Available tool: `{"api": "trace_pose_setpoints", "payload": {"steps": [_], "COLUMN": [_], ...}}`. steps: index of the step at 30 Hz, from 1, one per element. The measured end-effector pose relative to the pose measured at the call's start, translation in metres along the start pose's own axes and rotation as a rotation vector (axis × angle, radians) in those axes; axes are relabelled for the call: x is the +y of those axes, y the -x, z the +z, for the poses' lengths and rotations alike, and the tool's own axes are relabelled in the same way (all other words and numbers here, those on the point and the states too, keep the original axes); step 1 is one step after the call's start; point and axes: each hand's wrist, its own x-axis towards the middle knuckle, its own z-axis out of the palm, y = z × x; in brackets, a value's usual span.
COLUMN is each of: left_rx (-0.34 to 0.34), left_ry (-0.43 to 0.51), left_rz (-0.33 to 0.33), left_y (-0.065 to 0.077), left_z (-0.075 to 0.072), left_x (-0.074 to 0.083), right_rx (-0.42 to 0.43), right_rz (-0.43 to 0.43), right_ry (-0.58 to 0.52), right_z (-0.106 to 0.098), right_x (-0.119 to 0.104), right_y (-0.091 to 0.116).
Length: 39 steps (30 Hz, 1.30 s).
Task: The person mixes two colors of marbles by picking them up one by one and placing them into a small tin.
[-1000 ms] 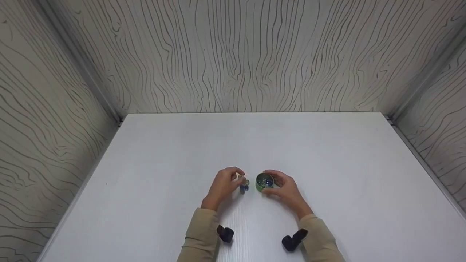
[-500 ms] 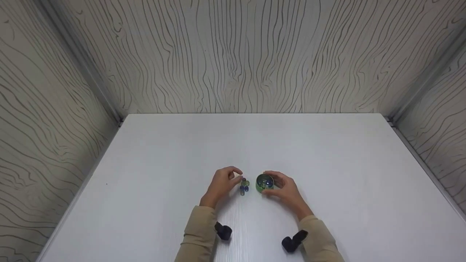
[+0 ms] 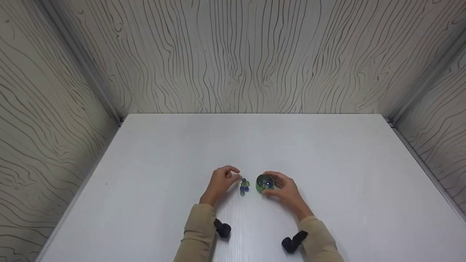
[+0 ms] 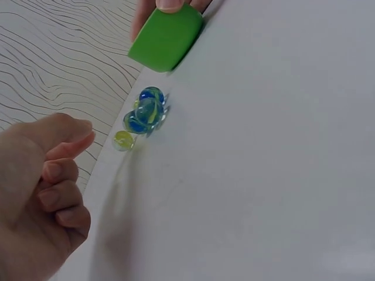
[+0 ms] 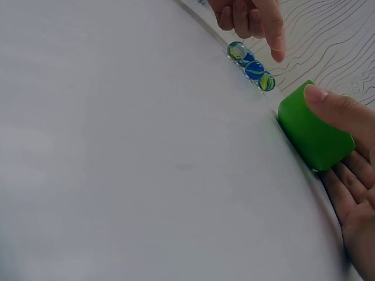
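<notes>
My right hand (image 3: 287,191) holds a small green cup (image 5: 313,132) on the white table, thumb on the near side and fingers around the far side. Glass marbles show inside the cup in the head view. Left of it lies a small cluster of glass marbles (image 3: 244,188), clear with blue, green and yellow swirls. My left hand (image 3: 220,182) hovers just left of these marbles, thumb and index finger apart with nothing seen between them. In the left wrist view its other fingers (image 4: 61,196) are loosely curled, and a yellow-swirled marble (image 4: 123,140) is nearest the thumb.
The white table (image 3: 233,145) spreads out around both hands. Behind it stands a wood-grain patterned panel (image 3: 233,58), with similar panels at left and right. Black wrist cameras (image 3: 222,229) sit on both sleeves.
My left hand has drawn slightly left, away from the marbles, uncovering more of them in the head view. My right hand and the green cup have stayed in place.
</notes>
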Motion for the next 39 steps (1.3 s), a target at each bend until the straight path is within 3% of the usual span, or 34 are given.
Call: {"api": "trace_pose_setpoints", "payload": {"steps": [18, 27, 39], "left_rx": [-0.040, -0.096, -0.113], "left_ry": [-0.021, -0.070, -0.123], "left_rz": [0.015, -0.049, -0.049], "left_y": [-0.0013, -0.0047, -0.0014], "left_z": [-0.0009, -0.0025, -0.0009], "left_x": [-0.0074, -0.0057, -0.0033], "right_rx": [-0.012, -0.007, -0.007], "right_rz": [-0.005, -0.001, -0.009], "right_ry": [0.013, 0.014, -0.010], "right_z": [0.0004, 0.0008, -0.0001], "right_x": [0.0000, 0.0000, 0.0016], "right_y": [-0.0007, -0.0013, -0.0017]}}
